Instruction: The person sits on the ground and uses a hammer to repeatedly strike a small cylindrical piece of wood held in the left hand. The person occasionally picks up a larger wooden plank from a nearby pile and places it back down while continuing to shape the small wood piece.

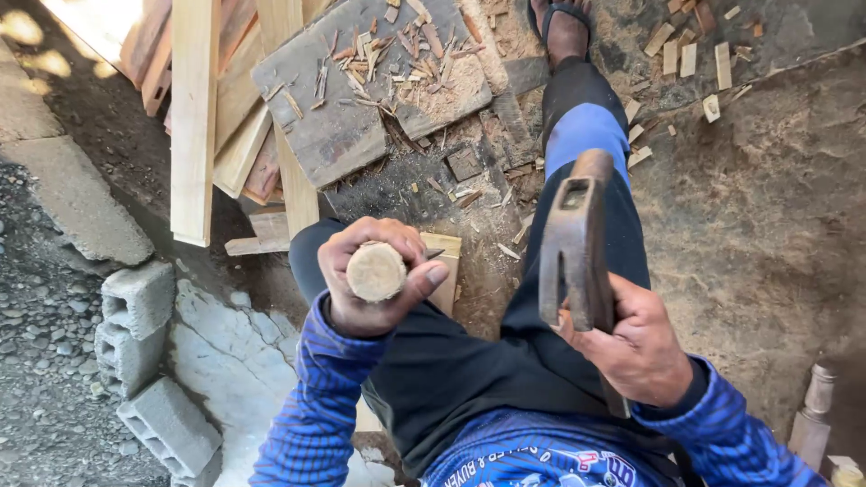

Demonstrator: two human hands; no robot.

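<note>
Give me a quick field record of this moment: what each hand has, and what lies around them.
Left hand: gripped around a round wooden piece, its pale cut end facing the camera
Right hand: holds a hammer, head raised above the knee
Below the left hand: small wooden block
Ahead: grey board strewn with wood chips
Left: long pale planks, concrete blocks
Ground: dirt, scattered wood offcuts

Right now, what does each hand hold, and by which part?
The left hand grips a round wooden piece around its upper end. The right hand holds a hammer by the handle, just below the head.
</note>
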